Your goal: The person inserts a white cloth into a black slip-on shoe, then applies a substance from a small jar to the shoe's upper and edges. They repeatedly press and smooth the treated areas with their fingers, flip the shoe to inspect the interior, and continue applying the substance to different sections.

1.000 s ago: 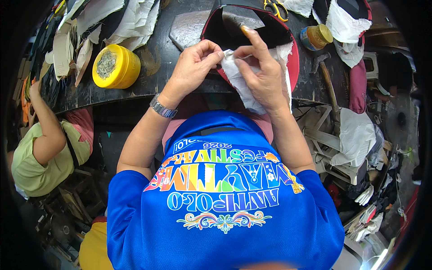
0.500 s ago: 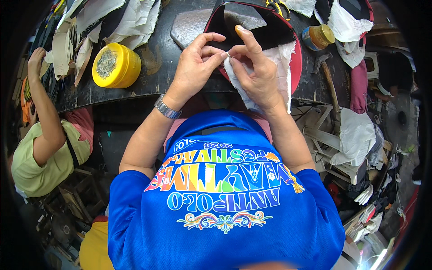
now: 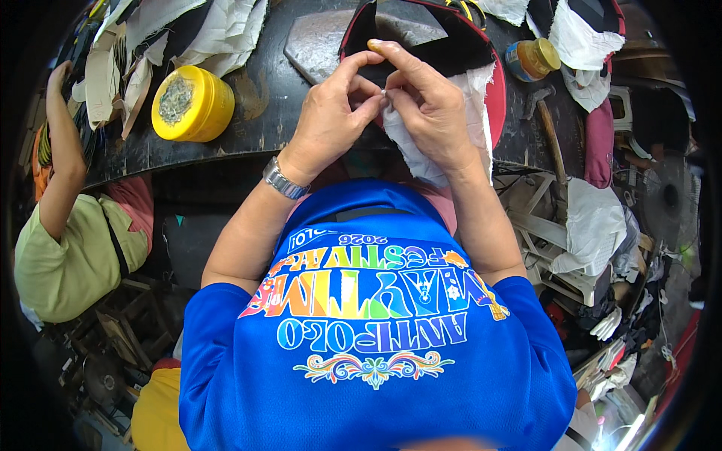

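My left hand [image 3: 329, 113] and my right hand [image 3: 435, 109] meet over the table's near edge, thumbs and fingertips pinched together. A tiny whitish bit shows between the fingertips; whether it is thread or cloth I cannot tell. Just below the right hand hangs a frayed white cloth [image 3: 475, 101], its upper edge running up to the pinching fingers. Behind the hands lies a black piece with a red edge [image 3: 498, 113], the cloth lying against it. Yellowish stuff coats the tip of my right index finger, which now reaches over toward the left hand.
A yellow tub [image 3: 207, 109] with a crusted lid stands left on the dark table [image 3: 259, 139]. A flat metal slab [image 3: 308, 46] lies behind my hands. To the right are a yellow-lidded jar [image 3: 532, 60] and a hammer [image 3: 551, 139]. A co-worker's arm [image 3: 64, 143] reaches in at far left.
My right index finger has bent down and leftward, close to my left index finger. Both hands have drawn closer together. The co-worker's arm at the left has shifted slightly.
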{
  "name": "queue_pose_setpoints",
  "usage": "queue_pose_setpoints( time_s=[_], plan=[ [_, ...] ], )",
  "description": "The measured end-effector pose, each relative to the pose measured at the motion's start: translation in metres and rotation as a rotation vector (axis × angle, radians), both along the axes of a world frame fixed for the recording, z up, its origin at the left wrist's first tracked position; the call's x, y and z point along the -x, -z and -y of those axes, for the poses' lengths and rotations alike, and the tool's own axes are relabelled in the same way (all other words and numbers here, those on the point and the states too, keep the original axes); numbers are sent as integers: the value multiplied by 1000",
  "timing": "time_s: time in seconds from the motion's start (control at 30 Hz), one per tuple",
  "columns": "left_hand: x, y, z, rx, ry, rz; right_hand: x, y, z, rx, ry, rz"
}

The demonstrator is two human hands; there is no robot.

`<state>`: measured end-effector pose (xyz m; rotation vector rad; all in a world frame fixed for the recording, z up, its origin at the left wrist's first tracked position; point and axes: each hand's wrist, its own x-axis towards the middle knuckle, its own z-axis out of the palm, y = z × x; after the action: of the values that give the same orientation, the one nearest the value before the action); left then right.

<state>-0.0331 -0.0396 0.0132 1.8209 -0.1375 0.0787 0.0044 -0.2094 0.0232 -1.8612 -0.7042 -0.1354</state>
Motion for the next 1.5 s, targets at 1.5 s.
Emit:
queue_pose_setpoints(
  time_s=[1.5],
  plan=[
    [-4,2,5,-253,-112,74,3,-3,3,80,-15,176]
  ],
)
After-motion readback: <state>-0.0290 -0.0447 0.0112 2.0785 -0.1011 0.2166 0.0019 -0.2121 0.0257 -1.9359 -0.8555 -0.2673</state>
